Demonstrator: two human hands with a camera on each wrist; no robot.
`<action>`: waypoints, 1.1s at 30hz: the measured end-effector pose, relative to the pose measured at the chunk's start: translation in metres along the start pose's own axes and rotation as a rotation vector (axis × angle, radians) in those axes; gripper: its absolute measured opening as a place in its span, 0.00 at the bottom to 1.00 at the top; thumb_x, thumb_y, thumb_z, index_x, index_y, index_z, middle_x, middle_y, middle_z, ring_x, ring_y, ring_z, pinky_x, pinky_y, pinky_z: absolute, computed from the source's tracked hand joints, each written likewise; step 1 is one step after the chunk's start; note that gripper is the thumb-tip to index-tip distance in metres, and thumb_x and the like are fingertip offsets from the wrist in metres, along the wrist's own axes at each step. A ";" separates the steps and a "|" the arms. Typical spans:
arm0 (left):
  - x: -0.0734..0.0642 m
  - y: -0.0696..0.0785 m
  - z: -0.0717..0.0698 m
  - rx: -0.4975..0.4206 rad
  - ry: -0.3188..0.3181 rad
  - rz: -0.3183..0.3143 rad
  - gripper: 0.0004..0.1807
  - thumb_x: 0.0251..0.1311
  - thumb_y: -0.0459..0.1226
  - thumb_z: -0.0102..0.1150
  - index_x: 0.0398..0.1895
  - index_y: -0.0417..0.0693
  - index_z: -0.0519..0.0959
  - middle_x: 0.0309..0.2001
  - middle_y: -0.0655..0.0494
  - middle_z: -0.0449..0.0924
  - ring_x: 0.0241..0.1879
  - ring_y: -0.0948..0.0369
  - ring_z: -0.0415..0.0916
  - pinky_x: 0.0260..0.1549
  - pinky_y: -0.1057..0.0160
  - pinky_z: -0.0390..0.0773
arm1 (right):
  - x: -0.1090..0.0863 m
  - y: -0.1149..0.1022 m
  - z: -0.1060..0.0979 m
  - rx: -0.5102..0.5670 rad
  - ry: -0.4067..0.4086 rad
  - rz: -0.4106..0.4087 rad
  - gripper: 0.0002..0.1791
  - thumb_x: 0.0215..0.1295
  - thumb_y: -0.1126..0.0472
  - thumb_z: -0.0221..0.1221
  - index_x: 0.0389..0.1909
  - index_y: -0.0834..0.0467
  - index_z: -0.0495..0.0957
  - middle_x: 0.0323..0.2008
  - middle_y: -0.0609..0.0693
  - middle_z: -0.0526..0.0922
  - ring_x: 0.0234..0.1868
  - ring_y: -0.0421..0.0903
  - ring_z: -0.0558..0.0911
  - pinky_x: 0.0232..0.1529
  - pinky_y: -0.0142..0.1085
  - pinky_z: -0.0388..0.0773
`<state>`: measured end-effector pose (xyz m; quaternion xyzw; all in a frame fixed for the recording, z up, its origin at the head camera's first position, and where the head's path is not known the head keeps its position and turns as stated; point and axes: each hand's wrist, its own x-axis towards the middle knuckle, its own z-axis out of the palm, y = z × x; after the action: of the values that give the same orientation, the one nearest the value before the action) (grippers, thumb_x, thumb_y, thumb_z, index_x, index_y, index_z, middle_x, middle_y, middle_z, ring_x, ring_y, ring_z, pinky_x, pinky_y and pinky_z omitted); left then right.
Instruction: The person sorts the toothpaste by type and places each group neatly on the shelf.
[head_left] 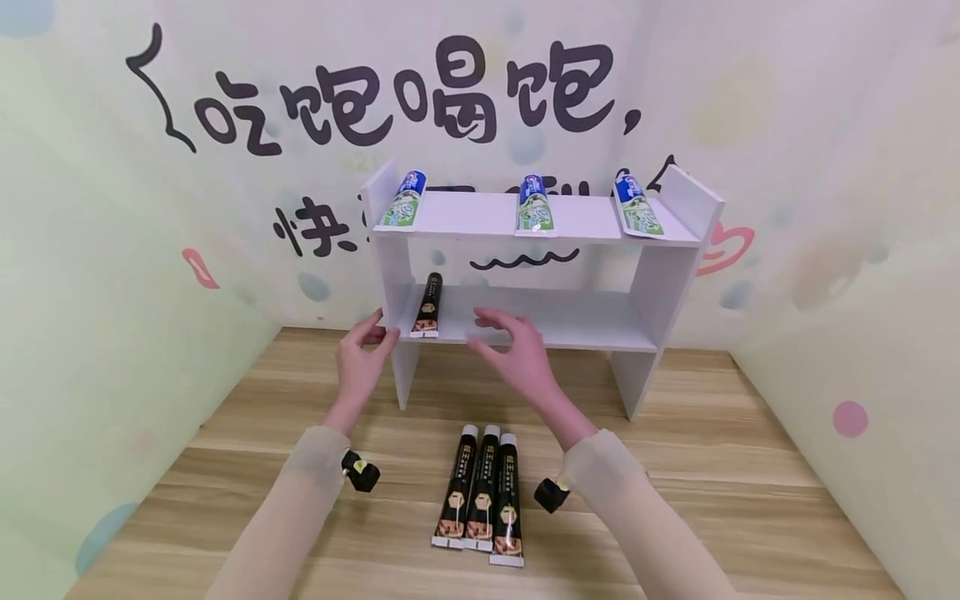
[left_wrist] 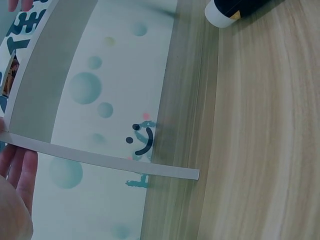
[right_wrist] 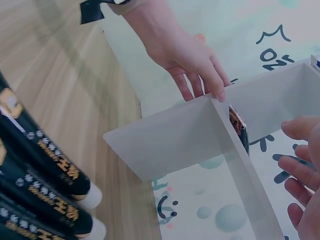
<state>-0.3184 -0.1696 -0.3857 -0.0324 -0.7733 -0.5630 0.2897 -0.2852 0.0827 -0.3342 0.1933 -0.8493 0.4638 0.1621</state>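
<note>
A white two-tier shelf (head_left: 577,323) stands on the wooden tabletop. My left hand (head_left: 358,360) grips its left side panel at the level of the lower board, thumb on the front edge and fingers behind, as the right wrist view shows. Just inside that panel, a black toothpaste tube (head_left: 428,308) lies on the lower board with its flat end toward me. To the right of this tube my right hand (head_left: 521,358) hovers in front of the board, fingers spread and nothing held. Three black toothpaste tubes (head_left: 482,493) lie side by side on the table between my forearms, white caps toward the shelf.
On the top board lie three blue-and-green toothpaste tubes, one at the left (head_left: 405,200), one near the middle (head_left: 535,206) and one at the right (head_left: 637,206). A wall (head_left: 465,25) with large black lettering rises behind the shelf. Side walls flank the wooden table (head_left: 720,450).
</note>
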 end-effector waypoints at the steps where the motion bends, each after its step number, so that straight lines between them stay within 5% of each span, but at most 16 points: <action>1: 0.000 0.000 0.000 0.002 -0.003 0.001 0.24 0.61 0.36 0.66 0.61 0.44 0.77 0.43 0.36 0.84 0.32 0.79 0.73 0.36 0.83 0.73 | -0.003 0.001 -0.001 0.001 0.003 -0.007 0.28 0.61 0.53 0.68 0.63 0.48 0.75 0.55 0.46 0.85 0.61 0.48 0.75 0.70 0.51 0.64; 14: 0.002 0.002 -0.002 0.012 -0.023 -0.014 0.25 0.61 0.37 0.66 0.63 0.45 0.76 0.45 0.36 0.83 0.32 0.80 0.72 0.34 0.84 0.72 | -0.046 0.018 -0.008 0.007 0.036 -0.004 0.32 0.61 0.54 0.67 0.67 0.48 0.71 0.62 0.47 0.79 0.61 0.50 0.73 0.66 0.52 0.70; 27: 0.001 0.000 0.000 0.008 -0.032 -0.025 0.25 0.63 0.38 0.65 0.63 0.45 0.75 0.45 0.36 0.83 0.33 0.79 0.73 0.34 0.84 0.74 | -0.096 0.030 -0.006 0.011 -0.002 0.117 0.43 0.57 0.53 0.70 0.72 0.45 0.62 0.67 0.45 0.71 0.60 0.49 0.72 0.58 0.43 0.72; 33: 0.002 0.000 0.000 -0.003 -0.036 -0.028 0.25 0.63 0.38 0.64 0.64 0.45 0.75 0.45 0.36 0.82 0.34 0.78 0.73 0.33 0.84 0.75 | -0.116 0.032 -0.004 0.008 -0.068 0.193 0.48 0.52 0.47 0.73 0.73 0.48 0.61 0.66 0.49 0.72 0.60 0.52 0.73 0.59 0.50 0.75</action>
<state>-0.3199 -0.1700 -0.3854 -0.0322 -0.7779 -0.5676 0.2676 -0.1987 0.1229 -0.4086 0.1268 -0.8672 0.4736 0.0868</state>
